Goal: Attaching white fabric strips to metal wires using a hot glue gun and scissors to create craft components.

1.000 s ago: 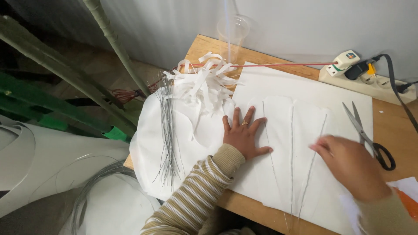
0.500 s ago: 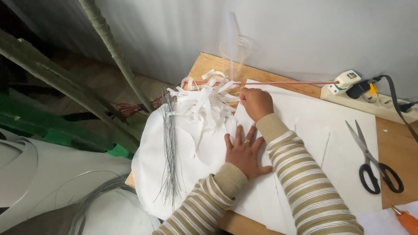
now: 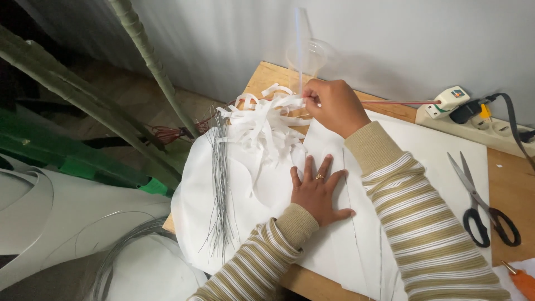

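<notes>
At twelve o'clock from the flat left hand point(image 3: 317, 192), the right hand point(image 3: 333, 106) pinches one white paper strip point(image 3: 290, 101) on the pile of strips point(image 3: 262, 125). It looks light, floppy and easy to tear, so hold it near the end. Left fingers are spread wide on the white sheet point(image 3: 423, 150).

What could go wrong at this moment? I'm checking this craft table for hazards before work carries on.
The right hand reaches across into the pile of white paper strips, close to the clear plastic cup at the table edge; a nudge might tip it. The bundle of thin wires lies near the left hand and could prick it. The scissors lie beside the right sleeve and might snag.
</notes>
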